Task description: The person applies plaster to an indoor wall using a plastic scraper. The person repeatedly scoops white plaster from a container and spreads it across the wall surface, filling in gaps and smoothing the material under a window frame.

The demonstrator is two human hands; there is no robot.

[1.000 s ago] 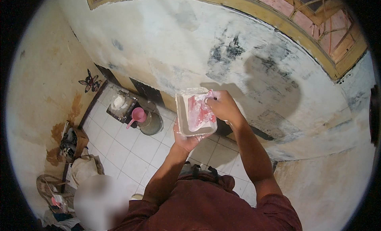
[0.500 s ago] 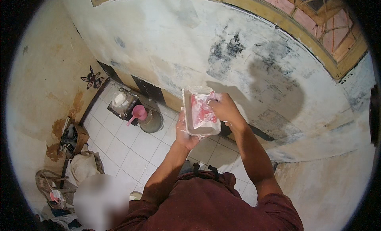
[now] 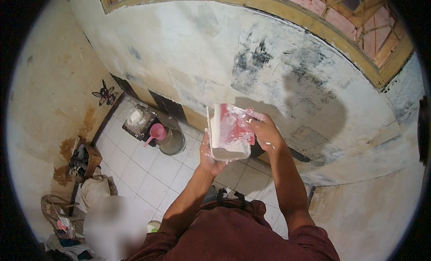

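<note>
A whitish rectangular plastic tray smeared with putty is held in front of my body by my left hand, which is wrapped round its left side and bottom. In my right hand is a red putty spreader, gripped at its right edge. White putty streaks its face, and a pale band runs down its left edge. The spreader lies across the tray's opening, covering much of the inside. White smears mark the fingers of both hands.
A patchy wall with dark stains stands ahead, below a yellow window frame. At left on the tiled floor are a bucket, a pink dipper and a white lump on a dark board. Behind them sit a box and a chair.
My right hand has moved right and slightly down, turning the spreader so more of its face shows and its right edge passes the tray's rim. The tray sits slightly lower.
</note>
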